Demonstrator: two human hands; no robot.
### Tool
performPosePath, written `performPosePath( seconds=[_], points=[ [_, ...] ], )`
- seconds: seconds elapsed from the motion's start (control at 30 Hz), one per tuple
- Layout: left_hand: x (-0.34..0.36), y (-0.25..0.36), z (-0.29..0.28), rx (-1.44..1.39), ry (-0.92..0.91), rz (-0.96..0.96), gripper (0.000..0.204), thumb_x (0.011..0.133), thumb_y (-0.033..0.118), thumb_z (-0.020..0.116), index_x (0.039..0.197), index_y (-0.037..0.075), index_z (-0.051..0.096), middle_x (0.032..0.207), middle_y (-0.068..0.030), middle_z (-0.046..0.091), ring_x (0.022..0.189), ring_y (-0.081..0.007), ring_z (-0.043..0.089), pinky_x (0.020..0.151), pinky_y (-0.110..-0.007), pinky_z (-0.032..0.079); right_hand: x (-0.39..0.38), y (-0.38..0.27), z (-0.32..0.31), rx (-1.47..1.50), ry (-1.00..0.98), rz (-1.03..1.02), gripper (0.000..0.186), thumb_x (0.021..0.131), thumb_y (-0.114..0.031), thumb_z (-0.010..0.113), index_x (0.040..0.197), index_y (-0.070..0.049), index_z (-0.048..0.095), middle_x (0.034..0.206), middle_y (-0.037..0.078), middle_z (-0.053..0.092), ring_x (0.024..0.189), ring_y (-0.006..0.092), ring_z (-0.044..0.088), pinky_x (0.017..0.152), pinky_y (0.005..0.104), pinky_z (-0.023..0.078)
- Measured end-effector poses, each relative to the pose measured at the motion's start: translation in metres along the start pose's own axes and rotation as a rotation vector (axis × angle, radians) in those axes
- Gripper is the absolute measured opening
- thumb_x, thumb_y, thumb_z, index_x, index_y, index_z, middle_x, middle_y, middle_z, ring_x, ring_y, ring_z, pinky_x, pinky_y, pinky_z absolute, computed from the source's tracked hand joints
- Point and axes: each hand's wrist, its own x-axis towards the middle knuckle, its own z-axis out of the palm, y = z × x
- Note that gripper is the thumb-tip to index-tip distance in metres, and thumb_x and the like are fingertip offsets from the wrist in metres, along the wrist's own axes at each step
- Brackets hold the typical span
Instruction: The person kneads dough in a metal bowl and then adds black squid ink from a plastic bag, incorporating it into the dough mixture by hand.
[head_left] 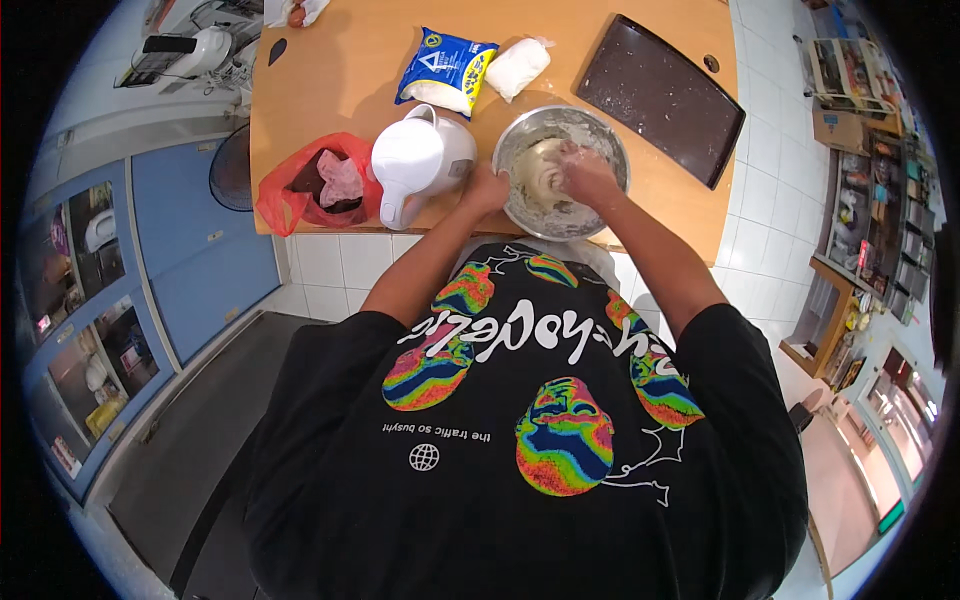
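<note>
- On wooden surface (330, 70), near its front edge: metal bowl (600, 135) with dough (540, 170).
- Right hand (588, 175) inside bowl, fingers curled on dough.
- Left hand (487, 190) gripping bowl's left rim, beside white jug (420, 160).

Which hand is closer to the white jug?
Left. The left hand grips the bowl rim just beside the white jug; the right hand is inside the bowl, farther away.

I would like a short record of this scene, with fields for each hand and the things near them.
left hand: grips the rim of the metal bowl
right hand: in the bowl, pressing on the dough
beside bowl: white jug, red bag
behind: blue flour bag, dark baking tray
surface: wooden table
</note>
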Motion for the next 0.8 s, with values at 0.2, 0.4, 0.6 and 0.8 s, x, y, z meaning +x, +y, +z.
performPosePath(
  seconds=[0.2, 0.4, 0.6, 0.8],
  points=[
    [0.002, -0.003, 0.0, 0.065, 0.0, 0.046, 0.039, 0.088, 0.022, 0.053, 0.121, 0.004, 0.059, 0.109, -0.0267, 0.065, 0.103, -0.0415, 0.063, 0.092, -0.047, 0.048, 0.003, -0.039, -0.008, 0.221, 0.152, 0.463, 0.047, 0.073, -0.029, 0.07, 0.119, -0.018, 0.066, 0.103, 0.017, 0.069, 0.097, 0.0332, 0.067, 0.086, 0.0407, 0.054],
    [-0.004, 0.013, -0.002, 0.144, 0.031, 0.007, 0.039, 0.087, 0.025, 0.054, 0.117, 0.002, 0.062, 0.107, -0.0295, 0.064, 0.103, -0.042, 0.062, 0.091, -0.049, 0.048, -0.009, -0.034, 0.017, 0.479, 0.234, 0.667, 0.048, 0.069, -0.024, 0.072, 0.116, -0.014, 0.067, 0.109, 0.02, 0.068, 0.103, 0.0347, 0.065, 0.09, 0.0413, 0.052],
    [0.002, 0.001, -0.002, 0.147, -0.074, -0.007, 0.041, 0.086, 0.028, 0.055, 0.114, -0.001, 0.063, 0.105, -0.0295, 0.065, 0.104, -0.0414, 0.062, 0.093, -0.048, 0.047, -0.058, -0.013, -0.034, 0.376, 0.209, 0.132, 0.051, 0.077, -0.011, 0.066, 0.127, -0.017, 0.061, 0.136, 0.013, 0.054, 0.123, 0.033, 0.052, 0.107, 0.0423, 0.04],
    [0.004, 0.009, -0.002, 0.217, -0.137, -0.028, 0.04, 0.087, 0.028, 0.053, 0.112, -0.001, 0.064, 0.107, -0.0292, 0.064, 0.104, -0.0424, 0.062, 0.093, -0.047, 0.048, -0.02, 0.039, 0.0, -0.415, 0.185, -0.718, 0.05, 0.087, -0.018, 0.05, 0.136, -0.032, 0.052, 0.146, 0.006, 0.042, 0.133, 0.0317, 0.042, 0.109, 0.0432, 0.038]
  ],
)
